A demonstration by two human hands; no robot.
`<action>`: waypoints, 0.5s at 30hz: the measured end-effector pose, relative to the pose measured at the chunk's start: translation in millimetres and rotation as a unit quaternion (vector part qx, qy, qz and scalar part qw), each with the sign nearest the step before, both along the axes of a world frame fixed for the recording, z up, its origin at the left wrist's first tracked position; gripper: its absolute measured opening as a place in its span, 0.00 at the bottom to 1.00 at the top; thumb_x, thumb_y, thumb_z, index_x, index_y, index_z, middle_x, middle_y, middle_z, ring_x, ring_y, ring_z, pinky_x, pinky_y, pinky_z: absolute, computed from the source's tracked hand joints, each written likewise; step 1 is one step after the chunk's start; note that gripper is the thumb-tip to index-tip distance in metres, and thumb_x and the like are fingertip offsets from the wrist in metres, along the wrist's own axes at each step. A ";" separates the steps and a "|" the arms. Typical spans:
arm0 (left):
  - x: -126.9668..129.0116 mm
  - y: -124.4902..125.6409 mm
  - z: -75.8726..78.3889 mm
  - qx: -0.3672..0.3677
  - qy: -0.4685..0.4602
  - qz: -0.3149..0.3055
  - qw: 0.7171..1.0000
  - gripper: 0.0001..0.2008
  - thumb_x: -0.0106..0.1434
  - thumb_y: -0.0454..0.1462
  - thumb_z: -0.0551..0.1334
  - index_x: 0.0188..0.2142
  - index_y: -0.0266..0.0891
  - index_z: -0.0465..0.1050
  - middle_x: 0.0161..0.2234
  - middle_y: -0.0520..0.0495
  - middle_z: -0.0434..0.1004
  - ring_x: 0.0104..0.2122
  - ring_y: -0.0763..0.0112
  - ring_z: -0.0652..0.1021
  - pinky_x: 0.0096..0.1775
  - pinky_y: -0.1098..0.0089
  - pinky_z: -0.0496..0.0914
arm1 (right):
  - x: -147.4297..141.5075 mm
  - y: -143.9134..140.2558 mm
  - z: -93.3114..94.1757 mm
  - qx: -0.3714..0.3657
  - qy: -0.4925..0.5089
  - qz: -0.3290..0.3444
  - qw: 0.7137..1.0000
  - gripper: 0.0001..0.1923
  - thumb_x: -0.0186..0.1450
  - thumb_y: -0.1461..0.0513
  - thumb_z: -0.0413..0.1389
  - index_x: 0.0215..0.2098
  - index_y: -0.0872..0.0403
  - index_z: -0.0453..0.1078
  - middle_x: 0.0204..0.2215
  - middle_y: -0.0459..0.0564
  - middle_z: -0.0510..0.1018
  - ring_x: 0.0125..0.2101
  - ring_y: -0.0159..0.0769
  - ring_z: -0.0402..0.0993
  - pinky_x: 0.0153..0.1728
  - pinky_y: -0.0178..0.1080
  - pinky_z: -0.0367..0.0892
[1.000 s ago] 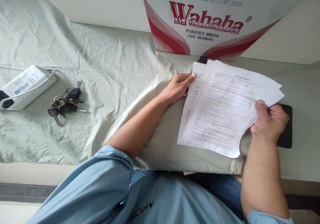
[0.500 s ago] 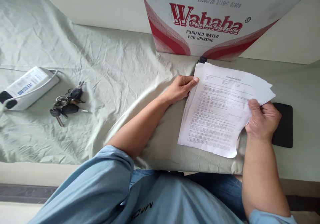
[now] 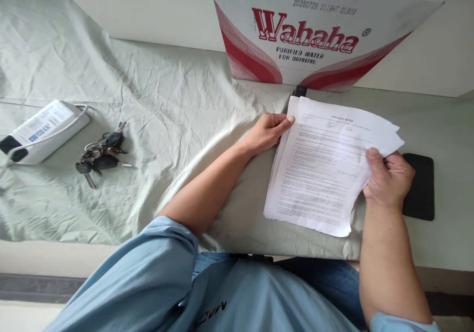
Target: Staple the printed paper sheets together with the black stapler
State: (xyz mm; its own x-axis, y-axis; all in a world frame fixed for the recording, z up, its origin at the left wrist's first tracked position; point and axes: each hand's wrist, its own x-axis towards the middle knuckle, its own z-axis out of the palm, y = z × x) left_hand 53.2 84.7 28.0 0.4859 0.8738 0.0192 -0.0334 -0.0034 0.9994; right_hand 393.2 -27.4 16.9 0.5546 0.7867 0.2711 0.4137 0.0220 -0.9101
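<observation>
A few printed paper sheets [image 3: 318, 174], the top one headed "Overleaf Notes", are held between my two hands above the cloth. My left hand [image 3: 268, 132] pinches their left edge, thumb on top and fingers underneath. On the other side, my right hand [image 3: 388, 174] grips the right edge with the thumb pressed on the front; its fingers are behind the paper. The sheets fan slightly at the left edge and upper right corner. Behind their top edge a small black object [image 3: 300, 91] shows in part; its kind is hidden.
A Wahaha water carton [image 3: 307, 30] stands at the back against a pale panel. Right of my right hand lies a flat black rectangular object [image 3: 420, 186]. A bunch of keys [image 3: 101, 154] and a white box-shaped device with a cable [image 3: 46, 132] lie leftward on the wrinkled green cloth [image 3: 177, 104].
The right side of the sheets and my right hand have shifted very slightly left. Both hands keep their hold; the slight shift elsewhere looks like camera movement.
</observation>
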 end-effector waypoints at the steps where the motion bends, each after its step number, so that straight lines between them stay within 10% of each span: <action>1: 0.0 0.1 -0.1 0.002 0.001 0.003 1.000 0.44 0.73 0.80 0.71 0.30 0.48 0.63 0.24 0.57 0.59 0.24 0.74 0.61 0.28 0.64 0.54 | -0.6 0.1 0.1 0.008 0.007 -0.010 1.000 0.28 0.62 0.36 0.80 0.41 0.49 0.92 0.36 0.46 0.91 0.43 0.51 0.92 0.55 0.59 0.90; 15: 1.0 1.0 -1.8 0.018 0.011 0.011 1.000 0.46 0.72 0.82 0.70 0.28 0.48 0.61 0.22 0.57 0.57 0.24 0.75 0.61 0.29 0.64 0.54 | 1.4 8.1 -2.2 0.082 0.022 -0.089 0.992 0.28 0.53 0.40 0.85 0.37 0.49 0.87 0.32 0.45 0.88 0.33 0.39 0.78 0.41 0.47 0.77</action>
